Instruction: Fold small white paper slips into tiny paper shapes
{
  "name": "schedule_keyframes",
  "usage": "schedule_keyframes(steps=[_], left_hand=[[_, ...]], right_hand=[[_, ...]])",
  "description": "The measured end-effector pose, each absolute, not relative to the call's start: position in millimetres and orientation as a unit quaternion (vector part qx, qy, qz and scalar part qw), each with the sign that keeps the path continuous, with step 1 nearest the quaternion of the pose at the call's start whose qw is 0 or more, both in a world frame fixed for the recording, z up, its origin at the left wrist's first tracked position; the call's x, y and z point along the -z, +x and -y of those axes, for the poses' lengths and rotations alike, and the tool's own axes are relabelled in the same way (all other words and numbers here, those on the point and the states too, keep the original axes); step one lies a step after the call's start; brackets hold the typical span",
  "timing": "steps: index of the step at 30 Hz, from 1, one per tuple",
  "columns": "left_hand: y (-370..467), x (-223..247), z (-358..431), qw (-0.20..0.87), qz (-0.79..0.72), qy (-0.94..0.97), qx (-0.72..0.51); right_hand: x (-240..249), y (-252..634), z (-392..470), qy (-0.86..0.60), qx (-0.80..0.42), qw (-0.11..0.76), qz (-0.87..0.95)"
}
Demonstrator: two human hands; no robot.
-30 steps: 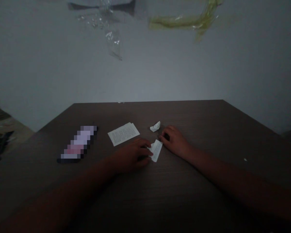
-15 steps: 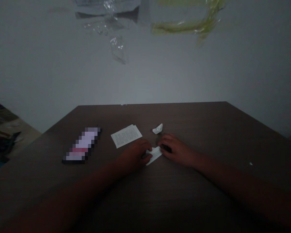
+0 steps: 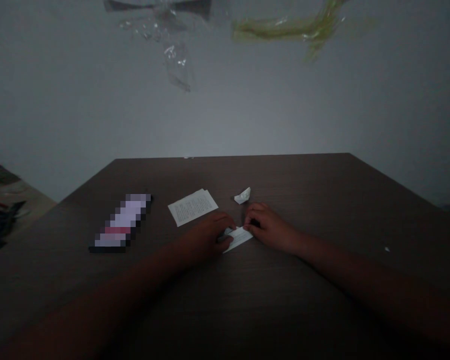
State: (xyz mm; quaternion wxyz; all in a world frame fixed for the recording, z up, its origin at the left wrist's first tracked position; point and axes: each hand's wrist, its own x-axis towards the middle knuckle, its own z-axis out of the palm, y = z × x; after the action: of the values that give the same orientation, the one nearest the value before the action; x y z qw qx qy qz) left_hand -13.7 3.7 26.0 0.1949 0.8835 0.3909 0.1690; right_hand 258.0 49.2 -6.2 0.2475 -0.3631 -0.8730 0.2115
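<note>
A small folded white paper (image 3: pixel 239 239) lies on the dark brown table between my two hands. My left hand (image 3: pixel 216 233) grips its left end, thumb at the near side and fingers curved over the far side. At the paper's upper right corner, my right hand (image 3: pixel 267 226) pinches the edge between thumb and forefinger. Just beyond my right hand stands a small folded paper boat (image 3: pixel 242 195). Printed paper sheets (image 3: pixel 193 207) lie stacked beyond my left hand.
A phone (image 3: pixel 123 220) with a blurred-out screen lies at the left of the table (image 3: pixel 285 175). A tiny white scrap (image 3: pixel 387 249) is at the right. Behind the table rises a wall (image 3: pixel 217 115) with clear and yellow tape (image 3: pixel 277 29).
The fingers of my right hand have closed in on the paper's corner, and the paper looks flatter. The whole view has shifted slightly.
</note>
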Motion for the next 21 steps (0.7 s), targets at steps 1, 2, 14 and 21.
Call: schedule_keyframes(steps=[1, 2, 14, 21], left_hand=[[-13, -28, -3, 0.197, -0.388, 0.885, -0.167], [-13, -29, -3, 0.198, -0.384, 0.886, -0.165], [-10, -27, -3, 0.169, -0.373, 0.900, -0.149], [-12, -22, -3, 0.183, -0.371, 0.896, -0.160]], right_hand=[[7, 257, -48, -0.367, -0.205, 0.246, 0.873], [7, 256, -46, -0.370, -0.199, 0.245, 0.873], [12, 251, -36, -0.383, -0.141, 0.272, 0.871], [6, 248, -27, -0.389, -0.118, 0.280, 0.870]])
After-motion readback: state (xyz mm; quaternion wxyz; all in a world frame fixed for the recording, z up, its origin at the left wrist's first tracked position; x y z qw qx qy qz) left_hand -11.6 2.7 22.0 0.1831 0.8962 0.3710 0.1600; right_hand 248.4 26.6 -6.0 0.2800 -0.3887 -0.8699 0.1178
